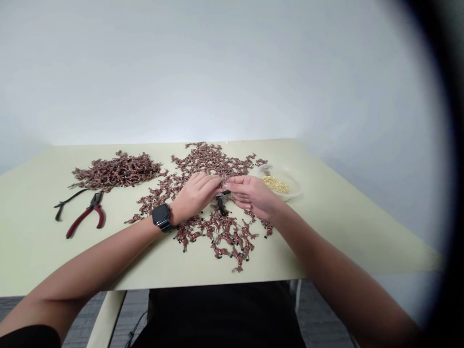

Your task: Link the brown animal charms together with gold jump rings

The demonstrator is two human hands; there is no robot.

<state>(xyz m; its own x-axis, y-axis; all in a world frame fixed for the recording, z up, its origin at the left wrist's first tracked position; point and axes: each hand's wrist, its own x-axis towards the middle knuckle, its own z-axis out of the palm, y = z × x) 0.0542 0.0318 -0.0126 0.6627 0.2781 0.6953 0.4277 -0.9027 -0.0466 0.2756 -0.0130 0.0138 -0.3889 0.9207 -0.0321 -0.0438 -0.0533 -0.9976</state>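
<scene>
My left hand (197,193), with a black watch on its wrist, is over the spread of small brown deer-shaped charms (232,234). Its fingers are bent together, and what they pinch is too small to make out. Facing it, my right hand (252,195) has thumb and fingertips pressed together, almost meeting the left fingertips. Whatever is in this pinch is also hidden. Below and between the hands shows a black-handled tool (222,205), partly covered; I cannot tell whether a hand touches it. A clear plastic bowl (295,189) with small gold-coloured pieces (277,184) stands just beyond my right hand.
At the far left lies a dense heap of similar brown charms (116,171). Red-handled pliers (87,215) and a thin black tool (67,203) rest in front of it. The pale table (344,232) meets a white wall (174,72) at the back.
</scene>
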